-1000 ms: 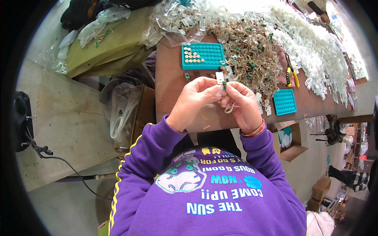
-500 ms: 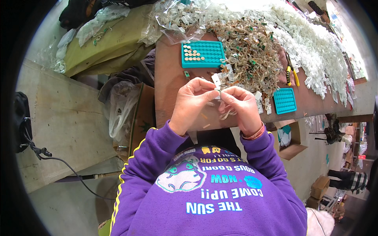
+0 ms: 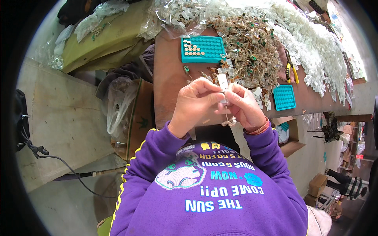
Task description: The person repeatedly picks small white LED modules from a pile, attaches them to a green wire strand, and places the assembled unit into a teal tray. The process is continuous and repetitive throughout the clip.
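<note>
Both of my hands meet over the near edge of the brown table, pinching one small white plastic casing [image 3: 222, 80] between fingertips. My left hand [image 3: 197, 103] grips its left side, thumb against forefinger. From the other side my right hand [image 3: 245, 106] pinches it too, and a thin wire with a small pale cluster [image 3: 230, 122] dangles below these fingers. Just beyond lies a big heap of wired small parts [image 3: 252, 49], brownish with green bits. A teal tray [image 3: 215, 49] with dimples holds several round, coin-like discs [image 3: 192, 52] on its left side.
A smaller teal tray [image 3: 284, 103] and yellow-handled pliers [image 3: 291, 74] lie on the right. A long mound of clear-white plastic pieces [image 3: 315, 51] covers the table's back. Cardboard boxes stand left [image 3: 138, 118] and right [image 3: 293, 147], below the tabletop. A small green part [image 3: 186, 69] lies near the tray.
My hands have shifted slightly right and downward with the white casing, which now points more upright. The dangling wire cluster shows more clearly below my right hand.
</note>
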The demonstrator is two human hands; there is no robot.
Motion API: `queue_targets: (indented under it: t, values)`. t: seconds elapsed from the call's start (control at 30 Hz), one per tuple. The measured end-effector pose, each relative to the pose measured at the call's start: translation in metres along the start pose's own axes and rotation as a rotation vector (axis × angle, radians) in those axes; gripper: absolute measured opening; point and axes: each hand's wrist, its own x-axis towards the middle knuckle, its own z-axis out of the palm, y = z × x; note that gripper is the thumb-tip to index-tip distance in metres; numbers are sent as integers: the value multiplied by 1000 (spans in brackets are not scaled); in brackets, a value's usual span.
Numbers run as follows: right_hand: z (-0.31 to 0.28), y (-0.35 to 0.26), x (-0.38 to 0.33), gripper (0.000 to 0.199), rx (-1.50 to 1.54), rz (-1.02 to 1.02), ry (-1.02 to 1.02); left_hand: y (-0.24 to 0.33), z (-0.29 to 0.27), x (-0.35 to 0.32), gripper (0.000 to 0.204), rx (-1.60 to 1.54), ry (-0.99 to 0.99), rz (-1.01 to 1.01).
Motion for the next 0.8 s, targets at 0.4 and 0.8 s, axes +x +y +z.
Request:
queue_targets:
  t: [0.4,0.8]
  values:
    - [21,8,-5,7,-678,-384,211,-14,-1,-2,17,677,308,428]
    - [22,8,-4,6,-493,-232,119,-13,-3,0,12,159,313,249]
